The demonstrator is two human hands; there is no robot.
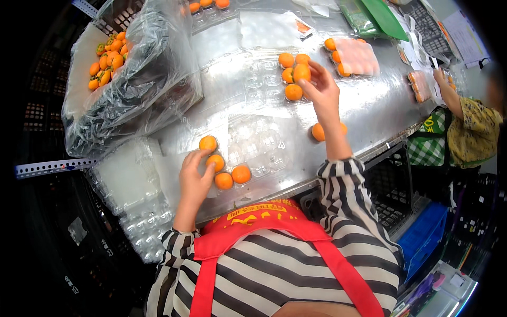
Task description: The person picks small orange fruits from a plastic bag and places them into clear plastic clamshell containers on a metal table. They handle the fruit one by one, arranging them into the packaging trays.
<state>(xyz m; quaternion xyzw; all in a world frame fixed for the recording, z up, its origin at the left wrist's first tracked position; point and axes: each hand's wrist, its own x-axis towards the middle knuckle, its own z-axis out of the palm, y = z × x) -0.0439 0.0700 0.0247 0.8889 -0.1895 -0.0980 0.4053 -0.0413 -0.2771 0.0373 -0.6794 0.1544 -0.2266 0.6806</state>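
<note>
My right hand (pixel 323 90) pinches an orange persimmon (pixel 301 73) between thumb and fingers. It is over a clear plastic tray (pixel 255 81) whose right side bears several persimmons. Nearer to me, my left hand (pixel 194 177) has its thumb and fingers around a persimmon (pixel 215 162) on the table. Another persimmon (pixel 208 142) lies just beyond those fingers, and two more (pixel 233 178) sit to the right of the thumb. Beside them lies a second clear moulded tray (pixel 257 145) with bare cups. Partly behind my right forearm are further persimmons (pixel 318 132).
A plastic-lined crate (pixel 132 100) of persimmons stands at the far left. Stacked clear trays (pixel 145 227) and white liner sheets (pixel 127 174) lie left. A covered pack (pixel 357 57) and a green bag (pixel 375 18) are farther back. Another person (pixel 472 127) works at the right.
</note>
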